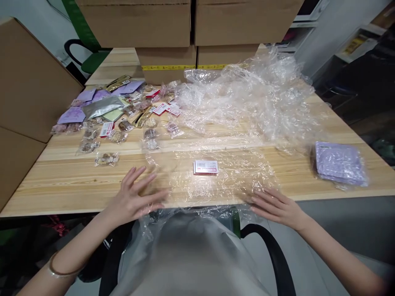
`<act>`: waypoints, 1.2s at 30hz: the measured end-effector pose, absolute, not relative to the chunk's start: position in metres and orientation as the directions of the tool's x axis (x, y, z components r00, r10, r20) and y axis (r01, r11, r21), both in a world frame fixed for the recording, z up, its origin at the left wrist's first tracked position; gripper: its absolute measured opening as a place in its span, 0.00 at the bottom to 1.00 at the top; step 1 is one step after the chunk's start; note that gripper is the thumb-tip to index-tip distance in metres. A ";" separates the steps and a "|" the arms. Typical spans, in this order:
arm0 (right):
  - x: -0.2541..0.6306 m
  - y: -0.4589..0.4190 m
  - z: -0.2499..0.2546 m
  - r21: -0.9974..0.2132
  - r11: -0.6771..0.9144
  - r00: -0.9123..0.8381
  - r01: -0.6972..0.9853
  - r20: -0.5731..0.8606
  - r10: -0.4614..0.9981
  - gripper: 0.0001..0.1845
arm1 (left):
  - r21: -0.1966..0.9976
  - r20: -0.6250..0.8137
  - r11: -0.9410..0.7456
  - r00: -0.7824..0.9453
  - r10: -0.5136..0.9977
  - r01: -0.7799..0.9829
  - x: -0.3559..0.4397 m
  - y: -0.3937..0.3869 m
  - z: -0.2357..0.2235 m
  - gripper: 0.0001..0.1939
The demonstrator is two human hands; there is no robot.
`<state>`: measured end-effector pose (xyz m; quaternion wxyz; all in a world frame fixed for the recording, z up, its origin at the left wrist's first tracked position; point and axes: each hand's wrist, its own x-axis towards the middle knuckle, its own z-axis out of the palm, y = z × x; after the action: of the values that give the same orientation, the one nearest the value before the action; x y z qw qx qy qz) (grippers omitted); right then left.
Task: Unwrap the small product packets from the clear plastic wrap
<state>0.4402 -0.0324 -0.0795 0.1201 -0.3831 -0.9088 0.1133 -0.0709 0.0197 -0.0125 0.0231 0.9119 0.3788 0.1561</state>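
Note:
A sheet of clear plastic wrap (240, 176) is spread over the front middle of the wooden table and hangs past its edge. Lying at its middle is a small white-and-red packet (205, 167) with a barcode; I cannot tell whether it is on top of or under the film. My left hand (135, 197), fingers spread, is at the sheet's left side near the table edge. On the opposite side, my right hand (274, 207) has its fingers stretched out over the film's right edge. Neither hand grips anything.
Crumpled clear film (262, 94) covers the back right. Small wrapped snacks (106, 158) and purple packets (72, 115) lie at left, with a silver pouch (103, 107) among them. A film-wrapped purple bundle (341, 163) sits at right. Cardboard boxes (132, 24) stand behind, another box (33, 82) at left.

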 end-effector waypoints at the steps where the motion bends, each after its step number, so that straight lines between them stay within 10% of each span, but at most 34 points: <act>1: 0.437 -0.032 -0.078 -0.303 0.705 -0.672 0.641 0.221 0.707 0.20 | 0.220 0.314 -0.720 0.652 0.691 0.658 -0.071 0.024 -0.011 0.14; 5: 0.421 -0.023 -0.060 -0.508 0.635 -0.364 0.581 0.536 0.762 0.22 | 0.530 0.427 -0.671 0.521 0.739 0.518 -0.066 0.042 -0.007 0.10; 10: 0.410 0.011 -0.025 -0.901 0.052 0.014 0.431 0.064 0.998 0.13 | 0.848 0.062 -0.114 0.118 0.991 0.518 -0.051 0.053 -0.010 0.24; 14: 0.413 0.050 -0.017 -0.855 -0.264 0.197 0.446 -0.194 0.961 0.20 | 0.740 0.004 0.048 -0.076 0.997 0.671 -0.044 0.062 -0.010 0.28; 17: 0.423 0.076 -0.022 -0.680 -0.327 0.252 0.656 -0.211 0.944 0.24 | 0.447 0.048 -0.054 0.036 0.998 0.893 -0.047 0.069 -0.011 0.28; 23: 0.427 0.082 -0.013 -0.629 -0.091 0.361 0.772 0.315 0.878 0.36 | -0.039 0.558 -0.141 0.139 0.818 0.989 -0.043 0.060 -0.019 0.19; 26: 0.393 0.061 0.005 -0.235 0.203 0.022 0.950 0.704 0.710 0.38 | -0.068 0.646 -0.599 0.493 0.584 0.798 -0.025 0.053 -0.017 0.30; 28: 0.361 0.048 0.009 -0.034 0.533 -0.401 0.846 0.619 0.675 0.41 | 0.058 0.472 -0.833 0.720 0.508 0.550 -0.006 0.052 -0.013 0.34; 30: 0.332 0.043 0.003 -0.083 0.762 -0.695 0.642 0.356 0.625 0.44 | 0.226 0.254 -0.861 0.826 0.504 0.456 0.013 0.057 -0.011 0.36; 36: 0.336 0.061 -0.033 -0.316 0.639 -0.666 0.701 0.029 0.745 0.43 | 0.370 -0.032 -0.733 0.797 0.603 0.570 0.013 0.091 -0.019 0.33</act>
<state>0.3365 0.0605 -0.0330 0.0783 -0.4009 -0.9019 0.1405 0.0126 0.0914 -0.0188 0.1836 0.9299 0.3155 0.0451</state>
